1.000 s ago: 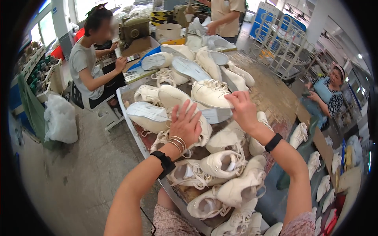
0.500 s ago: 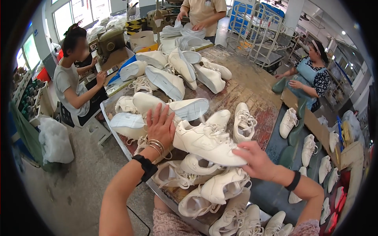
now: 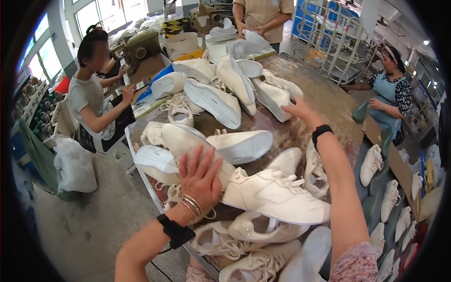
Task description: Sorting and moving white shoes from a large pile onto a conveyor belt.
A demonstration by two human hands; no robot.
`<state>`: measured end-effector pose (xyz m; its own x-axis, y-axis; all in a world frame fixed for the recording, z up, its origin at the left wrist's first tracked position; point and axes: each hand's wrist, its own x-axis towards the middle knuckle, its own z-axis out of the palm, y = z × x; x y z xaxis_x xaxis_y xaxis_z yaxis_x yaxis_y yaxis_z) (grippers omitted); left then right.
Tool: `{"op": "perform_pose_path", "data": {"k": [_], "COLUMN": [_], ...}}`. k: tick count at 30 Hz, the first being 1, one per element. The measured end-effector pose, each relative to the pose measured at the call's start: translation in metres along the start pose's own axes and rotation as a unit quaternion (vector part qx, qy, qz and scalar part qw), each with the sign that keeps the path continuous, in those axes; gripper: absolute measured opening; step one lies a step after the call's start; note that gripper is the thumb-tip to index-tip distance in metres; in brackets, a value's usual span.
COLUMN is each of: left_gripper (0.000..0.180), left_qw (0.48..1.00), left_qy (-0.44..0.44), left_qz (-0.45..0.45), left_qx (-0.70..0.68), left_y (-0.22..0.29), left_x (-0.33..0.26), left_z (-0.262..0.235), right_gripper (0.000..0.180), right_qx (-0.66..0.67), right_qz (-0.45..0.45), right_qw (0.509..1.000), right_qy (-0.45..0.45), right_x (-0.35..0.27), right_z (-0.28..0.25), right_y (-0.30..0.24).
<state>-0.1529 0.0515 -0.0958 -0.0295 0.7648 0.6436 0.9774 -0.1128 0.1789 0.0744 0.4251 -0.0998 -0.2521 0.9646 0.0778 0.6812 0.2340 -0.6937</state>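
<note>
My left hand lies spread on a cream shoe on the near left of the table, holding nothing. Beside its fingertips rests another cream shoe, lying on its side with laces up. My right hand is stretched across the table, its thumb against the end of a sole-up cream shoe; its fingers look apart, some hidden. Left of that shoe, more shoes pile up, including one with a pale blue sole. Nearest me, several laced shoes overlap at the table edge.
The worn wooden table has a metal edge on my left. On my right, a green belt carries several cream shoes. A seated person works at left, another at right, and a third handles white pieces opposite.
My right hand has let go of the shoe in front of me and moved away to the far pile. That shoe now lies on the heap. My left hand stays spread on its shoe.
</note>
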Motion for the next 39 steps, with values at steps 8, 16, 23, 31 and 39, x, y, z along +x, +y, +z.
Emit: {"op": "perform_pose_path", "data": {"k": [8,16,23,31,39], "left_gripper": [0.039,0.04,0.039,0.039,0.042], "left_qw": [1.0,1.0,0.999,0.999,0.999], "left_qy": [-0.008,-0.013,-0.034,-0.015,0.013], "left_qz": [-0.005,0.003,0.001,0.006,0.013], "left_qx": [0.002,-0.007,-0.005,-0.032,-0.035], "left_y": [-0.01,-0.01,-0.006,-0.006,-0.015], "left_x": [-0.007,-0.005,-0.003,-0.008,-0.013], "left_z": [-0.012,0.0,-0.008,-0.003,0.001], "right_gripper": [0.048,0.025,0.02,0.097,0.033], "right_qx": [-0.095,-0.142,-0.049,-0.153,0.146], "right_qz": [-0.162,-0.242,-0.164,-0.309,-0.044], "right_qw": [0.961,0.868,0.794,0.938,0.987], "right_qy": [-0.203,-0.41,-0.583,-0.026,-0.052], "right_x": [-0.064,-0.099,-0.107,0.016,0.033], "right_z": [0.025,-0.093,-0.103,0.106,-0.005], "right_y": [-0.048,-0.071,-0.161,-0.124,-0.13]}}
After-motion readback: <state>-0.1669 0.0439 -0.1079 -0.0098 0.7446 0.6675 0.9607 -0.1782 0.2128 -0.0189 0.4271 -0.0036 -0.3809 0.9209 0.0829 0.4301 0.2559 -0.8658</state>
